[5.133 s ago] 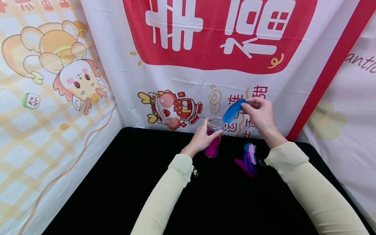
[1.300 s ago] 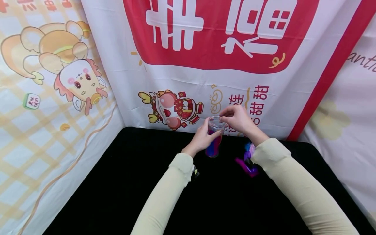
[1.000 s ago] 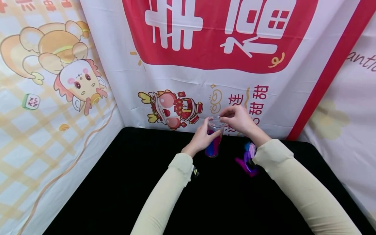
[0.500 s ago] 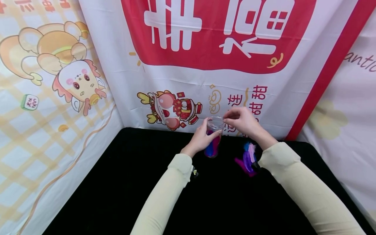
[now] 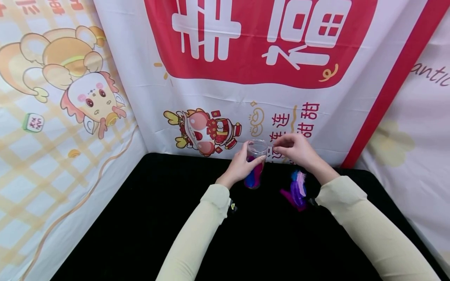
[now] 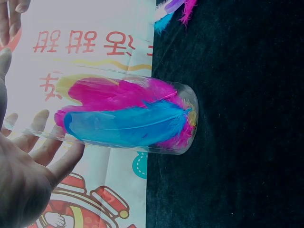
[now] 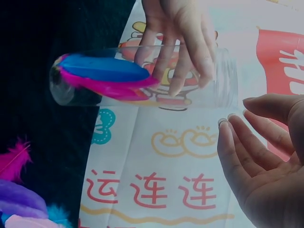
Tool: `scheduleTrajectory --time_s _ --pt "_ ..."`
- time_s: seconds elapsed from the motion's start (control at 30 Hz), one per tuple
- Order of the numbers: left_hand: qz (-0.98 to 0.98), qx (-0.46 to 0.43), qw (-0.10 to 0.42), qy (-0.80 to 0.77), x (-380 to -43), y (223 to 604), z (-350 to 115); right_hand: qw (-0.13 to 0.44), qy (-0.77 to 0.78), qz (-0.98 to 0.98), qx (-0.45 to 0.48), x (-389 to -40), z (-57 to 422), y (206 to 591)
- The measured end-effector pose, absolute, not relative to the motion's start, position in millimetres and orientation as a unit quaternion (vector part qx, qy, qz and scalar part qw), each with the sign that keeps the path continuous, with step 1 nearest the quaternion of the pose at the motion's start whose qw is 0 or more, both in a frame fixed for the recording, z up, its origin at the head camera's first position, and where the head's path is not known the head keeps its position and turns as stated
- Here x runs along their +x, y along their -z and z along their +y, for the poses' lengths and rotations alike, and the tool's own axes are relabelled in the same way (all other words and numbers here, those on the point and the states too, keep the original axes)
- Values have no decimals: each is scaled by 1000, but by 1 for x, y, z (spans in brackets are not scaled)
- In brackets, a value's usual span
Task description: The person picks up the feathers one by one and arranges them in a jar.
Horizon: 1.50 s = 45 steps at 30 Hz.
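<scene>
My left hand (image 5: pixel 240 166) grips a clear, open-topped jar (image 5: pixel 258 148) near its upper part, at the back edge of the black table. Inside, a blue feather (image 6: pixel 126 124) lies along the wall in front of magenta feathers (image 6: pixel 114 91), with a yellow feather (image 6: pixel 71 84) partly behind them. Just right of the jar's rim is my right hand (image 5: pixel 297 151), its fingers loosely bent, thumb apart from them and nothing between. In the right wrist view its fingertips stand beside the jar's mouth.
Below my right hand, a small pile of loose feathers (image 5: pixel 298 191) in purple, pink, blue and magenta lies on the black table (image 5: pixel 168 210). A printed cloth wall (image 5: pixel 225 91) rises right behind the jar. Another patterned cloth (image 5: pixel 66 168) stands at the left.
The blue feather, earlier pinched in my right hand above the rim, is now inside the jar. My right hand has let go and drawn back to the right; my left hand stays on the jar.
</scene>
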<state>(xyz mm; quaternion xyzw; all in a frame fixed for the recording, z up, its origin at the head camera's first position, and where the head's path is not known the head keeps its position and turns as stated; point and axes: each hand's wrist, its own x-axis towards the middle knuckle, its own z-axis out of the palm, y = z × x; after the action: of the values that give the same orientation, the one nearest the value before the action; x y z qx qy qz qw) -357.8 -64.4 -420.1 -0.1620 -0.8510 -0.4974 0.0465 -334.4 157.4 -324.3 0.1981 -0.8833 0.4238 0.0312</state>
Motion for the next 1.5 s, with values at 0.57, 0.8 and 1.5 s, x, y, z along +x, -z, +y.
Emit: scheduleTrajectory --time_s 0.57,0.8,1.5 --pt "-850 -162 43 500 -357 420 -64 8 -448 -874 185 -336 181 348" --pt "-850 -164 46 498 -357 420 -64 1 -449 -876 176 -339 190 357" --pt "-846 -166 43 505 -358 419 -64 9 -418 -894 162 -344 219 395"
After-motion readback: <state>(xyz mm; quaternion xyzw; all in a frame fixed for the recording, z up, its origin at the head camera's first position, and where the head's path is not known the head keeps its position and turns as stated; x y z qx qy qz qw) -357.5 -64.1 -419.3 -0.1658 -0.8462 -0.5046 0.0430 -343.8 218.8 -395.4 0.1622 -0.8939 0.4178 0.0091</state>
